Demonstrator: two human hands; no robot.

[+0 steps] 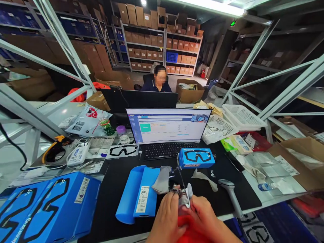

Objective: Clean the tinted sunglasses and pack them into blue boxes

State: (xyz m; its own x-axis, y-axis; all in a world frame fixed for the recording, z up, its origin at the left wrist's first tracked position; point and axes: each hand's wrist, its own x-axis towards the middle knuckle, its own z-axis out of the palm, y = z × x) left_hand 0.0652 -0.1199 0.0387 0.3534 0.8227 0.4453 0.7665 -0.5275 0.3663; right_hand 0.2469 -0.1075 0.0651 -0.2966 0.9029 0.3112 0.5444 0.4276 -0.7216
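My left hand [169, 216] and my right hand [204, 216] meet at the front edge of the desk, both closed on a pair of goggles with a clear lens [177, 180] and a grey strap [186, 199]. A grey cloth pouch [162, 180] lies just beyond them, on a blue sleeve-shaped box [138, 197]. A small blue goggle box [196, 157] stands in front of the keyboard [167, 151]. Something red shows under my wrists.
A lit monitor [168, 125] faces me on the black desk mat [116, 189]. A barcode scanner [231, 195] lies to the right, large blue boxes [48, 206] at the near left, white baskets [235, 118] at the back right. Another person [157, 81] sits behind the monitors.
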